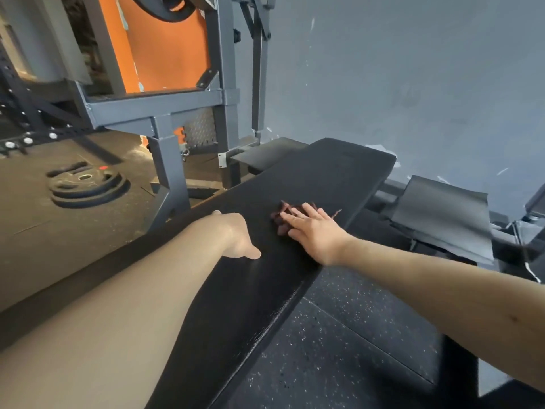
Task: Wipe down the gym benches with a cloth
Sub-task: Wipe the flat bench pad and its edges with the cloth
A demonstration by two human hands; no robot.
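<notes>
Writing: a small red mark on the top weight plate (pixel 88 184), left on the floor, is probably a label; it is too small and blurred to read.

Bench (pixel 309 178): long black pad running from the near left to the far right, ending close to the grey wall (pixel 413 84). The near part of its surface shines.

Cloth (pixel 281 211): dark red-brown, crumpled, lying on the bench top past the midpoint, toward the right edge. A loose thread trails off to the right.

Right hand (pixel 314 233): palm down on the cloth, fingers straight and slightly spread, pressing it flat onto the pad. The hand covers most of the cloth; only the far and left fringe shows.

Left hand (pixel 236 236): at the left edge of the bench, well apart from the cloth. Its thumb lies on the pad top and one fingertip shows at the rim. The other fingers drop over the edge out of sight, so I cannot tell whether they curl round it.

Hidden or cut off: the bench legs are not visible. The grey steel frame (pixel 165 110) and orange pad (pixel 165 48) behind are cropped at the top. A second grey pad (pixel 442 208) sits low on the right, its support unclear. Both arms run out of the frame below.
</notes>
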